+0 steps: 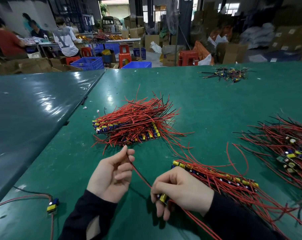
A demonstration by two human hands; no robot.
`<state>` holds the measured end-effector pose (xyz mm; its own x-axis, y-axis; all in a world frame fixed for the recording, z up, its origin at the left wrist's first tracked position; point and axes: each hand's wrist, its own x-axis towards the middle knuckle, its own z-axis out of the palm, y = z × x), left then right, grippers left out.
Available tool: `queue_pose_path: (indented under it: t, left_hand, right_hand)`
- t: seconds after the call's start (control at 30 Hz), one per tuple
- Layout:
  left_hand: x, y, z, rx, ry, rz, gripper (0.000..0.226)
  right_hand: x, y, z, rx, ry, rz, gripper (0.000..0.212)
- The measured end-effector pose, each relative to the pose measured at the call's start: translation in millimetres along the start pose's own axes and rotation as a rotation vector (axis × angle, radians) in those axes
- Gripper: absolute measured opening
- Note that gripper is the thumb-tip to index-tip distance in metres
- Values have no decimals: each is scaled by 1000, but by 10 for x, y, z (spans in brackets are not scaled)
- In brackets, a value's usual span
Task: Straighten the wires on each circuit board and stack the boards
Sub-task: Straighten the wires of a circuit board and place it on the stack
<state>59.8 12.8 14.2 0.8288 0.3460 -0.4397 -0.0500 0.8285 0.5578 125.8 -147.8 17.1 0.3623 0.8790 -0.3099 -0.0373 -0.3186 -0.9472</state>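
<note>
fingers (129, 155) of left hand (110, 177) pinch a red wire (140, 175), right hand (179, 191) grips its circuit board (163, 198): straightening step; next, probably draw the wire taut.

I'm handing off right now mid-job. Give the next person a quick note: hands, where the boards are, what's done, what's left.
Left hand: pinches a red wire near its free end, drawing it out straight.
Right hand: grip on a small circuit board at the wire's other end.
Stack of finished boards: centre of the green table, wires fanned out.
Row of boards: just behind the right hand.
More boards: a tangled pile at the right edge.
One loose board: near left.
Left to do: finish this wire, place the board on the stack, then work through the rest.
</note>
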Motion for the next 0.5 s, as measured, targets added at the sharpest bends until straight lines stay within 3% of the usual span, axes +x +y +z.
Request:
queue_pose_path:
  t: [0.1,0.2,0.3,0.5]
  left_hand:
    - [-5,18,-27,-29,-45,-35,21]
    - [-28,29,-40,-66,-100,-74,37]
    - [-6,14,-45,-89,-21,-60,17]
    - [-2,-4,-55,-114,54,-73,26]
  right_hand:
    - [-1,8,6,-29,-16,4,28]
    - [-2,-4,13,-21,-51,-10,29]
    - [1,5,5,-42,-25,-15,28]
    - [9,14,44,-57,0,-48,26]
